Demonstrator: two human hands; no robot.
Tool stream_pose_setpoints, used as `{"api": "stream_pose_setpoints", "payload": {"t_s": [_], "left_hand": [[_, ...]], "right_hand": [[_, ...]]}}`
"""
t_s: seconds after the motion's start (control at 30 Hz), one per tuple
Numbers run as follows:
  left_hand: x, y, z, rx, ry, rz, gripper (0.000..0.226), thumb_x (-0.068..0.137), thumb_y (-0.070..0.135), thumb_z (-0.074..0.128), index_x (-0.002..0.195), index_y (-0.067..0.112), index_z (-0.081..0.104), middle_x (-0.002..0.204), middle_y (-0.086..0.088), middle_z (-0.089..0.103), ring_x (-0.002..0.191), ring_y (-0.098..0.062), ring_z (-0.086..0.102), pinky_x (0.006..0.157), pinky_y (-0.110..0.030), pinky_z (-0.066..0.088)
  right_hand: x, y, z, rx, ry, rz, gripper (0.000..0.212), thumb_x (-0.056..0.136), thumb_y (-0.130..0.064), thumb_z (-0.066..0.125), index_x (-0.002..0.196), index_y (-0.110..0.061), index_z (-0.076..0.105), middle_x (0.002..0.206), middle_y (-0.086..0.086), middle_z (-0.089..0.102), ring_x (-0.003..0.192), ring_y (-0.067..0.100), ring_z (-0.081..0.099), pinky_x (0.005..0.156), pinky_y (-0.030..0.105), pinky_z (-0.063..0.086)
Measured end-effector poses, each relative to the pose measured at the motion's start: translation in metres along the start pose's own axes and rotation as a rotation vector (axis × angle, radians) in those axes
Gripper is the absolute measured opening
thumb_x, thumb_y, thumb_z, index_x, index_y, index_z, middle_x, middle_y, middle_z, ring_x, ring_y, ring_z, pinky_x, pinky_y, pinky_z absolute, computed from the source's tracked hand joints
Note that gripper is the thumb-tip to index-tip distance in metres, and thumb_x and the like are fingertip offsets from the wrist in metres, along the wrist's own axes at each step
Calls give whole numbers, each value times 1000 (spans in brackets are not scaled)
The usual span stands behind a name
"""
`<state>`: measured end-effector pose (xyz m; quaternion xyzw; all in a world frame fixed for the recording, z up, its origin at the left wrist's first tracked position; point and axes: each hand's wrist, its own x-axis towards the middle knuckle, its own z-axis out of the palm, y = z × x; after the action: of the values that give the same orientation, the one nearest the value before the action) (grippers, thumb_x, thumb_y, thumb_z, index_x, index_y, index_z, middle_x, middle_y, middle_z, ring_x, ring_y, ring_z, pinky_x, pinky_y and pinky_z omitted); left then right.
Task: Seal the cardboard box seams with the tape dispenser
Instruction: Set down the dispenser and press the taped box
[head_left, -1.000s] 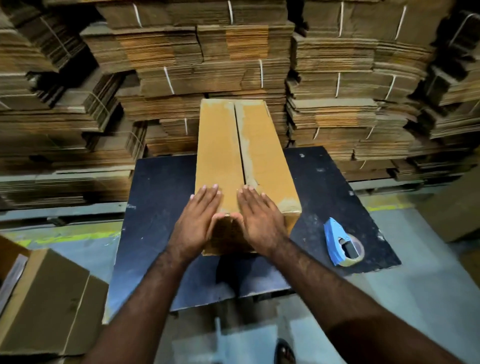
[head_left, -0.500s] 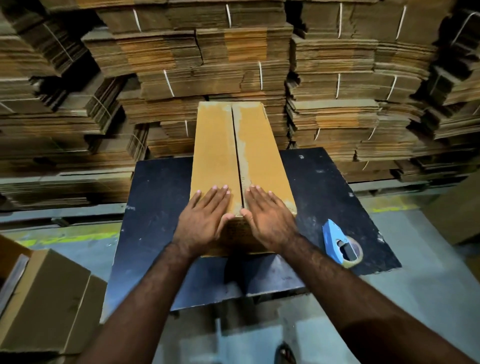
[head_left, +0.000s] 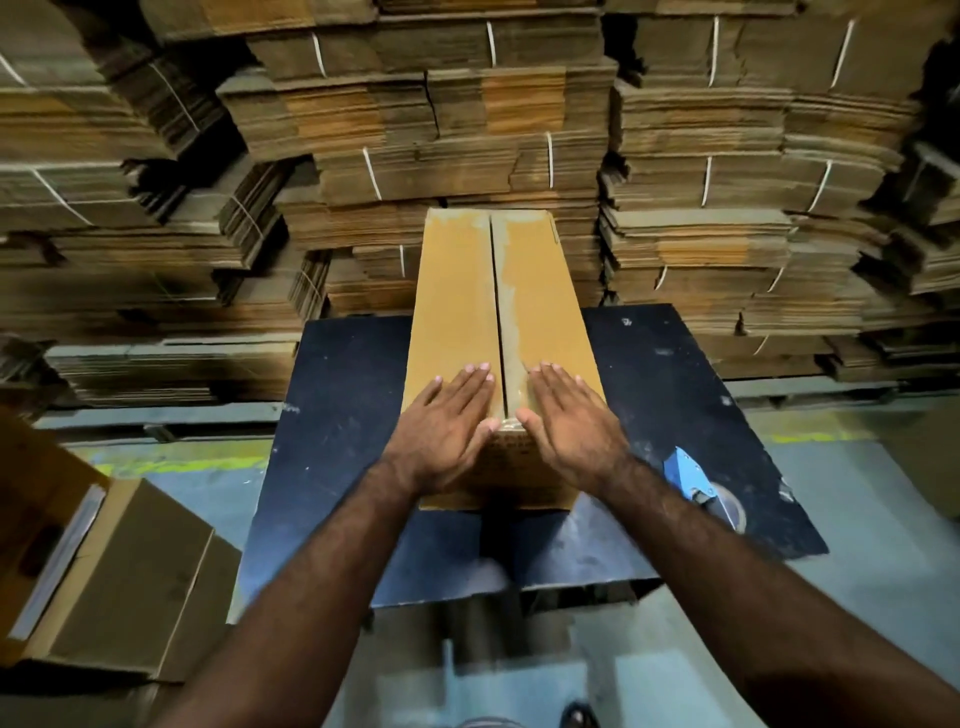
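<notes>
Neither hand grips anything. Left hand (head_left: 448, 427) and right hand (head_left: 571, 426) lie flat, fingers extended, palms down on the near end of the cardboard box (head_left: 467, 306), one on each top flap. The thumbs hang over the near top edge on either side of the centre seam (head_left: 494, 291), close to each other but apart.

Box position: it stands on the dark table (head_left: 353, 415), its long axis running from near to far, the far end reaching toward the stacks of flattened cartons (head_left: 467, 130). The seam follows that same axis, midway between the hands. No fresh tape is evident along it, though a paler strip runs beside it on the right flap; whether that is old residue cannot be told.

Tape dispenser (head_left: 691, 480): blue, lying on the table at the near right, beside the right forearm and partly hidden by it. It is well clear of the left hand.

Assessment: the right hand is the nearer to the dispenser, which lies to its right and slightly nearer. The taping stroke would likely run along the seam's length, with the left hand kept on the flaps.
</notes>
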<state>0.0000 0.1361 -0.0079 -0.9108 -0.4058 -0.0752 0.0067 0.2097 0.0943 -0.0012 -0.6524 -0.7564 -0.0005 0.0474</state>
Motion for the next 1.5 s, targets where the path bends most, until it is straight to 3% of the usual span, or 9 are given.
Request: {"api": "stream_pose_setpoints", "payload": {"t_s": [0.1, 0.27, 0.5, 0.7, 0.83, 1.07, 1.23, 1.37, 1.5], "left_hand": [[3, -2, 8, 76, -11, 25, 61, 102, 47, 25, 148, 14, 46, 157, -3, 40, 145, -22, 38, 110, -53, 41], [0, -6, 7, 154, -70, 132, 64, 101, 49, 16, 157, 19, 26, 165, 2, 19, 151, -21, 21, 116, -55, 29], [15, 22, -2, -100, -43, -31, 69, 99, 55, 1, 159, 27, 21, 165, 9, 17, 153, -10, 12, 122, -46, 18], [14, 15, 9, 138, -76, 135, 61, 103, 49, 13, 159, 26, 16, 166, 3, 17, 151, -22, 23, 116, -55, 27], [14, 15, 5, 78, -115, 145, 62, 102, 54, 5, 159, 31, 3, 167, 9, 0, 154, -15, 2, 122, -53, 15], [31, 50, 13, 79, -22, 46, 62, 104, 52, 12, 159, 25, 18, 166, 4, 15, 152, -18, 20, 116, -53, 31], [28, 43, 14, 65, -60, 106, 64, 104, 53, 22, 160, 25, 10, 167, 7, 6, 154, -16, 8, 121, -50, 22], [40, 73, 7, -135, 9, -18, 67, 102, 56, 15, 159, 21, 20, 165, 4, 17, 153, -12, 12, 120, -47, 24], [71, 128, 7, -153, -7, -125, 71, 100, 54, 11, 159, 15, 15, 167, -2, 14, 154, -15, 12, 122, -46, 17]], "right_hand": [[-2, 3, 8, -53, 6, -9, 77, 100, -55, 7, 150, -2, 35, 156, 17, 33, 145, 27, 31, 118, 42, 19], [-6, 10, 7, -132, -38, -136, 73, 99, -54, 23, 143, -1, 46, 148, 19, 45, 136, 30, 45, 110, 48, 38], [-11, 31, 0, -10, -6, -96, 81, 95, -60, -3, 157, -10, 15, 163, 7, 13, 151, 17, 8, 122, 35, 3], [-10, 42, 11, -45, -4, -162, 76, 101, -57, 11, 152, -4, 31, 157, 16, 30, 145, 28, 29, 118, 44, 18], [-18, 55, 3, -1, -23, -256, 77, 100, -59, 13, 156, -7, 17, 162, 12, 15, 150, 23, 13, 122, 41, 13], [-24, 72, 10, 127, -9, -131, 76, 100, -58, 12, 157, -7, 11, 164, 10, 8, 151, 18, 2, 119, 42, 26], [-29, 85, 6, 125, -15, -250, 76, 101, -59, 19, 157, -10, 5, 165, 7, 4, 151, 17, -1, 118, 40, 25], [-50, 100, -2, 435, 131, -44, 68, 100, -51, 30, 157, -17, 16, 163, -5, 14, 150, 6, 5, 116, 33, 12], [-55, 112, 2, 789, 154, 202, 62, 96, -42, 36, 152, -16, 34, 157, 2, 35, 144, 14, 29, 114, 23, 17]]}}
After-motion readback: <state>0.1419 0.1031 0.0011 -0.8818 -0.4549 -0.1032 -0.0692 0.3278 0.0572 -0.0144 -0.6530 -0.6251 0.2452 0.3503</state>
